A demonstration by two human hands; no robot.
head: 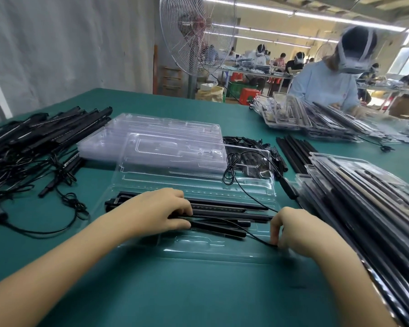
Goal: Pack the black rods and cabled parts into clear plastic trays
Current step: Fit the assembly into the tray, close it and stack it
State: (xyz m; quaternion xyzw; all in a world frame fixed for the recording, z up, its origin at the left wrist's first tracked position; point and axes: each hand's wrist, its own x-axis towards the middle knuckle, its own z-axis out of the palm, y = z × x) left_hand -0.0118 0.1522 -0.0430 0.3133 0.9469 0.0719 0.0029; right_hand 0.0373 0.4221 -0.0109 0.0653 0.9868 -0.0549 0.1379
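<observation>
The packed trays [368, 208] blur past the right edge; the rod pile [40, 135] runs off left.

My left hand [161, 210] lies palm down, fingers and thumb curled round the black rods [227, 213]. My right hand [291, 228] sits knuckles up, fingertips pinching the thin cable [260, 238]. Both bare forearms reach forward from the lower corners.

Black rods [224, 206], clear tray [198, 246] (see-thru), teal table [175, 291], blk cable [232, 166]
</observation>
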